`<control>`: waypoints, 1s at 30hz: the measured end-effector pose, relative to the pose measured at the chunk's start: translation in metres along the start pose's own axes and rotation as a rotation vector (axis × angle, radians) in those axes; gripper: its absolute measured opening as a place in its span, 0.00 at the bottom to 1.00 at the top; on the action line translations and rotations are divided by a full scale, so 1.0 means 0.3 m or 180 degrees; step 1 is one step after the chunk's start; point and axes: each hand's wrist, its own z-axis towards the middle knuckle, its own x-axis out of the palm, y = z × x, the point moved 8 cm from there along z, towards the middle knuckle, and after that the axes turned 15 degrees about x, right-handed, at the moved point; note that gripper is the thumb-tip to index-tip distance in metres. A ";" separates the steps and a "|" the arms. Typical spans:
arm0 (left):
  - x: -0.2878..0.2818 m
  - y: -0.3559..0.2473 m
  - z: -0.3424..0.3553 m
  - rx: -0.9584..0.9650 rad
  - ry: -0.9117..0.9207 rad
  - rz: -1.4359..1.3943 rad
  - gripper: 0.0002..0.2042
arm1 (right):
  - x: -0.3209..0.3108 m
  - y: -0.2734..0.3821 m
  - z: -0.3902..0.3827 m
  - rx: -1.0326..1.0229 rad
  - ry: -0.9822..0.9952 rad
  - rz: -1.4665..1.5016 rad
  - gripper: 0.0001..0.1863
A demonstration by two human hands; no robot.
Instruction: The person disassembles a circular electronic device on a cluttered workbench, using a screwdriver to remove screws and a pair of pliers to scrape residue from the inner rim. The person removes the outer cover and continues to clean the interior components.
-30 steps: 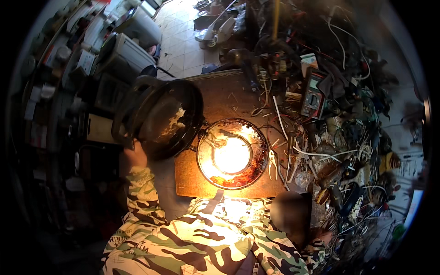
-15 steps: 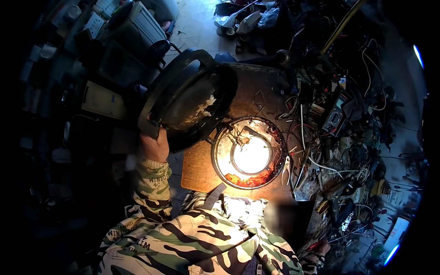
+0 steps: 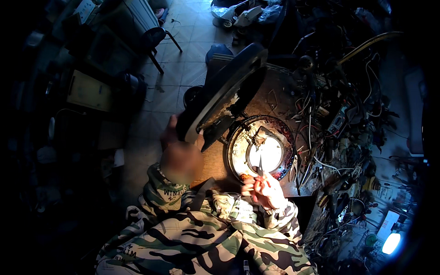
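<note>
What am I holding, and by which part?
Left hand: the black round cover, by its near edge. Right hand: a slim pointed tool, by its near end.

through the head camera i make out a dark stool (image 3: 153, 38) standing on pale floor tiles (image 3: 176, 97), and a tan rectangular panel (image 3: 89, 91) in the shadows to its lower left. at the top i see a crumpled plastic bag (image 3: 270, 14). on the right, a multimeter (image 3: 340, 119) lies among tangled wires (image 3: 346, 149), a white cable (image 3: 325, 165) curving below it and a bent yellow rod (image 3: 366, 45) above. near the lower right edge i catch a glowing white lamp (image 3: 391, 243).
</note>
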 end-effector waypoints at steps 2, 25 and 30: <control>0.004 -0.027 0.024 -0.0074 0.0266 -0.0045 0.19 | 0.044 -0.020 0.071 0.0558 -0.0715 -0.0735 0.15; -0.024 0.031 0.018 0.0618 0.0356 0.0450 0.30 | 0.052 0.070 0.535 0.1104 -0.2963 -0.8606 0.41; -0.027 0.018 0.024 0.0597 0.0306 0.0405 0.29 | 0.080 0.060 0.529 0.1291 -0.2853 -0.8689 0.36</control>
